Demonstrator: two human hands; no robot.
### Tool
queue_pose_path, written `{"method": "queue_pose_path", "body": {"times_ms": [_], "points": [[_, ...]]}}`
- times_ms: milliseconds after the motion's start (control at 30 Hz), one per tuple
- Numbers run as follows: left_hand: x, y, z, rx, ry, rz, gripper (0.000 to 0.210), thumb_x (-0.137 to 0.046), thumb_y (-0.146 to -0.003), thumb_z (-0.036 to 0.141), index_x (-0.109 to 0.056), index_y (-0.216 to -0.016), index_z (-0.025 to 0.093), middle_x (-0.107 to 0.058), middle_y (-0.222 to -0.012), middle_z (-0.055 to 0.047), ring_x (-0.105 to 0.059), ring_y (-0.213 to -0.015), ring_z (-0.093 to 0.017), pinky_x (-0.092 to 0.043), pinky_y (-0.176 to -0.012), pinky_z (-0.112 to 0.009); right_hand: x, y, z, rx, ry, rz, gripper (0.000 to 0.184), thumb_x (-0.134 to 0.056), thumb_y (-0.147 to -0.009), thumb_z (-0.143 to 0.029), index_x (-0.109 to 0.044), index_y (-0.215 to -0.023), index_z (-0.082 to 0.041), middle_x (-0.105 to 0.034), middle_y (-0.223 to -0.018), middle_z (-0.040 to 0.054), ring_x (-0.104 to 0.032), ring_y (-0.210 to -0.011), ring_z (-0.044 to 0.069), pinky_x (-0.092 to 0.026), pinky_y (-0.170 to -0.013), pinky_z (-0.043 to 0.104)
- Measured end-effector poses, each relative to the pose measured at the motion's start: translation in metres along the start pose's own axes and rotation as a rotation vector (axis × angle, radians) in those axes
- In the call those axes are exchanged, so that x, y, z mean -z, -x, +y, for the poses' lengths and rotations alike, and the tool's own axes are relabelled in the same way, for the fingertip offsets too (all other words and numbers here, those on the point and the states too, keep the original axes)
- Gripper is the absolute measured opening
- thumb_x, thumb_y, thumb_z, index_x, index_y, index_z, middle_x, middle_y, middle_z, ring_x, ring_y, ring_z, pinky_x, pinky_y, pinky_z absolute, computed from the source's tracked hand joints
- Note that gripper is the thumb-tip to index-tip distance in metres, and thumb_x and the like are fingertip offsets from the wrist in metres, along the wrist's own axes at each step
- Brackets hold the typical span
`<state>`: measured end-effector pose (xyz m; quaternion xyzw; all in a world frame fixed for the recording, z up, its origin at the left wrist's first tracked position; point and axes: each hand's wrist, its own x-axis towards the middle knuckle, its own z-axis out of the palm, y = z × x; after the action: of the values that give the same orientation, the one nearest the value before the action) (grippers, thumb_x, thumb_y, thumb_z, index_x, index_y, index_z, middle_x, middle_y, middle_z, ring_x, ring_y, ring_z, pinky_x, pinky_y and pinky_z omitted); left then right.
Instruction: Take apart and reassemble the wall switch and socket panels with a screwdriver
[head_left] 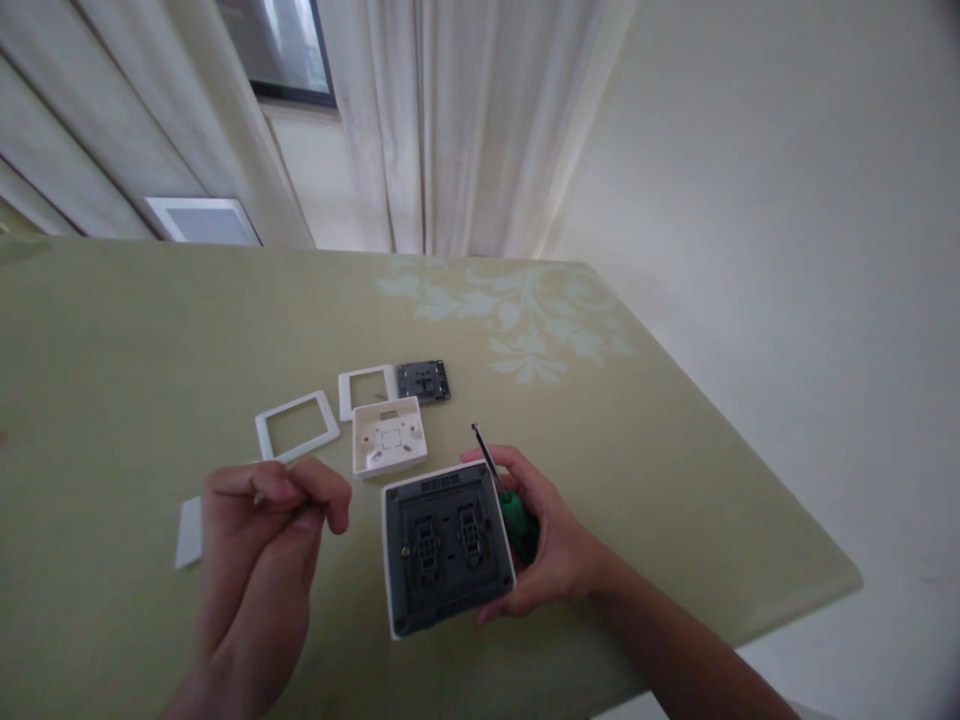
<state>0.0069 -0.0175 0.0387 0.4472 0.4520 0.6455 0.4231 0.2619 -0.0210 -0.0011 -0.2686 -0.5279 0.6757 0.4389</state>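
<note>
My right hand grips a wall switch with a dark grey inner plate set in a white box. The same hand holds a screwdriver with a green and black handle, its shaft pointing up and away. A small brass-coloured screw head shows at the left side of the grey plate. To the left, my left hand is raised with thumb and fingers pinched together; whatever may be between them is hidden. It is apart from the switch.
Beyond the switch lie an open white back box, two white frames and a dark grey switch module. A white plate is partly behind my left hand. The tablecloth ends at the right, near a wall.
</note>
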Motion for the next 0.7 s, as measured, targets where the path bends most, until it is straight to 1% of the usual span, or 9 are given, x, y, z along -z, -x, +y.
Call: {"method": "queue_pose_path", "body": {"times_ms": [67, 133, 200, 267, 367, 433, 533, 600, 700], "points": [[0.001, -0.001, 0.003, 0.134, 0.097, 0.000, 0.040, -0.066, -0.068, 0.005, -0.045, -0.093, 0.028, -0.066, -0.070, 0.007, -0.055, -0.067, -0.015, -0.046, -0.062, -0.022, -0.001, 0.000, -0.001, -0.005, -0.023, 0.000, 0.120, -0.111, -0.046, -0.023, -0.050, -0.149, -0.032, -0.071, -0.135, 0.0093, -0.074, -0.116, 0.024, -0.061, -0.094, 0.034], [0.000, -0.004, 0.005, 0.246, 0.174, 0.015, 0.041, -0.065, -0.064, 0.005, -0.045, -0.092, 0.027, -0.064, -0.069, 0.006, -0.055, -0.066, -0.013, -0.048, -0.061, -0.020, -0.001, -0.001, -0.003, -0.042, -0.036, -0.002, 0.118, -0.110, -0.048, -0.024, -0.050, -0.149, -0.031, -0.071, -0.134, 0.0092, -0.075, -0.112, 0.023, -0.062, -0.093, 0.034], [-0.001, -0.007, 0.005, 0.294, 0.223, 0.033, 0.041, -0.064, -0.062, 0.004, -0.046, -0.091, 0.027, -0.063, -0.069, 0.005, -0.055, -0.066, -0.012, -0.049, -0.060, -0.017, -0.001, -0.002, -0.005, -0.085, -0.035, -0.004, 0.115, -0.110, -0.050, -0.026, -0.050, -0.149, -0.031, -0.070, -0.135, 0.0096, -0.076, -0.107, 0.021, -0.063, -0.089, 0.033], [-0.003, -0.010, 0.005, 0.299, 0.251, 0.049, 0.041, -0.062, -0.062, 0.003, -0.047, -0.092, 0.027, -0.064, -0.070, 0.006, -0.054, -0.065, -0.011, -0.051, -0.061, -0.014, -0.001, -0.003, -0.006, -0.111, -0.019, 0.002, 0.115, -0.110, -0.051, -0.027, -0.050, -0.149, -0.031, -0.069, -0.136, 0.0099, -0.076, -0.107, 0.021, -0.063, -0.090, 0.033], [-0.004, -0.013, 0.003, 0.277, 0.250, 0.070, 0.041, -0.062, -0.070, 0.000, -0.046, -0.095, 0.029, -0.070, -0.078, 0.006, -0.059, -0.066, -0.009, -0.056, -0.063, -0.012, -0.001, -0.003, -0.008, -0.136, -0.022, 0.000, 0.115, -0.110, -0.051, -0.025, -0.050, -0.148, -0.032, -0.069, -0.137, 0.0095, -0.076, -0.111, 0.024, -0.063, -0.091, 0.034], [-0.005, -0.013, 0.002, 0.231, 0.225, 0.063, 0.039, -0.064, -0.080, 0.000, -0.047, -0.097, 0.030, -0.075, -0.089, 0.005, -0.067, -0.073, -0.009, -0.060, -0.068, -0.012, -0.001, -0.003, -0.008, -0.152, -0.033, 0.004, 0.115, -0.110, -0.050, -0.022, -0.051, -0.148, -0.032, -0.070, -0.139, 0.0098, -0.076, -0.112, 0.025, -0.064, -0.091, 0.035], [-0.005, -0.010, -0.002, 0.106, 0.158, 0.000, 0.030, -0.067, -0.093, 0.007, -0.051, -0.102, 0.031, -0.077, -0.113, 0.003, -0.077, -0.099, -0.012, -0.066, -0.088, -0.020, -0.001, -0.003, -0.006, -0.148, -0.047, 0.014, 0.116, -0.110, -0.048, -0.017, -0.053, -0.148, -0.032, -0.070, -0.140, 0.0099, -0.075, -0.120, 0.027, -0.062, -0.098, 0.037], [-0.004, -0.009, -0.004, 0.048, 0.088, -0.068, 0.022, -0.068, -0.098, 0.012, -0.056, -0.104, 0.030, -0.075, -0.125, 0.001, -0.077, -0.116, -0.016, -0.065, -0.103, -0.026, 0.000, -0.003, -0.005, -0.134, -0.059, 0.009, 0.117, -0.109, -0.048, -0.014, -0.053, -0.149, -0.032, -0.070, -0.142, 0.0093, -0.073, -0.124, 0.026, -0.060, -0.102, 0.037], [0.001, -0.008, -0.007, 0.013, -0.003, -0.133, 0.015, -0.070, -0.100, 0.016, -0.063, -0.105, 0.028, -0.073, -0.134, -0.002, -0.073, -0.130, -0.021, -0.060, -0.114, -0.033, 0.000, -0.002, -0.004, -0.118, -0.065, -0.001, 0.118, -0.109, -0.049, -0.012, -0.052, -0.150, -0.034, -0.069, -0.144, 0.0092, -0.074, -0.123, 0.025, -0.060, -0.102, 0.036]]}}
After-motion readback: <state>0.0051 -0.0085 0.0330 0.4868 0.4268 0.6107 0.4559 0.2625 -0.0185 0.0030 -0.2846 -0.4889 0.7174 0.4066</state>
